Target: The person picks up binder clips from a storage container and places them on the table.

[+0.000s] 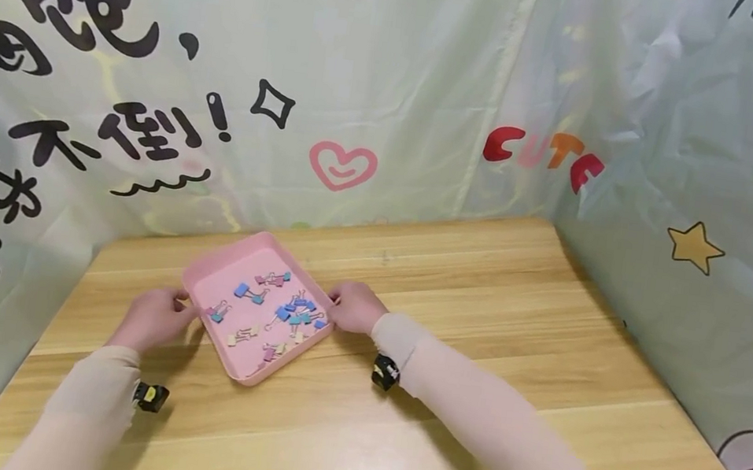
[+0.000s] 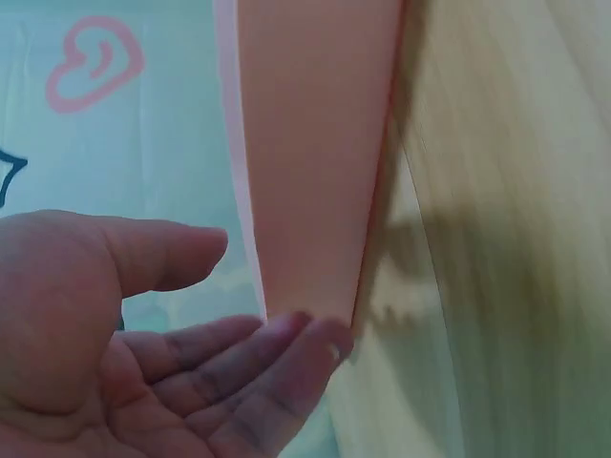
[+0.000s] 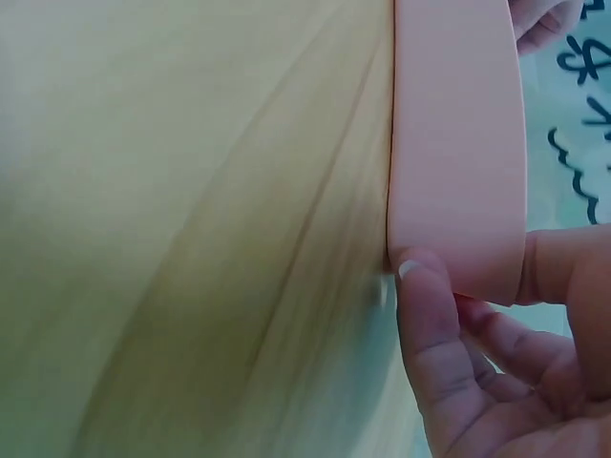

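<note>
A square pink tray [image 1: 222, 269] sits turned at an angle on the table, with several small binder clips [image 1: 273, 279] in blue, teal, pink and cream scattered inside. My right hand [image 1: 356, 308] pinches the tray's right corner; in the right wrist view, the thumb is at the rim and a fingertip lies at the bottom edge of the wall [image 3: 458, 143]. At the left corner is my left hand [image 1: 154, 318]. The left wrist view shows its thumb apart from the tray, while the extended fingers [image 2: 258, 391] touch the end of the wall.
The wooden table [image 1: 468, 295] runs to a printed fabric backdrop [image 1: 402, 95] behind and at both sides. A small black device [image 1: 385, 373] is at the right wrist, and another black device [image 1: 151, 397] is at the left.
</note>
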Demonstrator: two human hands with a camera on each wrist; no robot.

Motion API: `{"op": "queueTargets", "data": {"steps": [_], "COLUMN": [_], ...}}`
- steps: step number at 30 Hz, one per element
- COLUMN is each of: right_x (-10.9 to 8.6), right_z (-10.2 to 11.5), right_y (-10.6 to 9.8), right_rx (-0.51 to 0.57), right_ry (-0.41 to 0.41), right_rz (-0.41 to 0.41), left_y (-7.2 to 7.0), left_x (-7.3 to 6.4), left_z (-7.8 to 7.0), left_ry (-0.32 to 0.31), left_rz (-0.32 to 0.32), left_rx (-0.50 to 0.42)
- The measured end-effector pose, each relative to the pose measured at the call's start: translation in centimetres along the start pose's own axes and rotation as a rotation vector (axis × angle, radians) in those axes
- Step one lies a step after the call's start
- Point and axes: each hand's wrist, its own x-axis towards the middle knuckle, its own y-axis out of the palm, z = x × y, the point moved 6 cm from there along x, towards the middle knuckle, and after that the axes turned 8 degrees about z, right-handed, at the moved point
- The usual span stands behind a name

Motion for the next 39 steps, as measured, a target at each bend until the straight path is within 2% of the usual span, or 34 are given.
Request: {"op": "queueTargets", "data": {"steps": [4,11,17,22,25,30,32,35,39], "right_x": [-0.9,-1.4,-1.2,-0.5,-0.2,-0.5,-0.8,-1.4,-1.9], "right_z": [-1.7,-4.5,-6.3,-7.7,-8.3,-9.1,-9.4,-9.7,-9.6], "right_y": [-2.0,-5.5,-8.1,-9.6,-10.1,-10.3,-10.1,-9.6,-8.8], "right_rx": [0.012,-0.054,-0.138,-0.117,-0.057,0.126,0.194,0.317,0.481], "right_ry": [-0.002,0.009,0.046,0.078,0.074,0.100,0.124,0.130,0.084], "right_rz": [-0.029,-0.066,-0.123,-0.209,-0.261,-0.306,-0.302,-0.253,-0.182], "left_y": [0.2,0.6,1.7,2.4,2.7,3.2,3.4,3.9,4.4], "left_x": [0.9,3.0,5.0,5.6,5.7,5.2,5.0,4.8,4.6], "left_z": [-1.0,-2.6,-3.4,-4.4,-4.9,-5.4,-5.5,-5.5,-5.2], "left_ry": [-0.015,0.013,0.026,0.062,0.067,0.045,0.023,-0.016,-0.051], "left_rz": [-0.001,-0.022,0.017,-0.011,-0.033,-0.045,-0.044,-0.041,-0.055], "left_rx": [-0.006,0.001,-0.082,-0.132,-0.139,-0.161,-0.194,-0.275,-0.374]}}
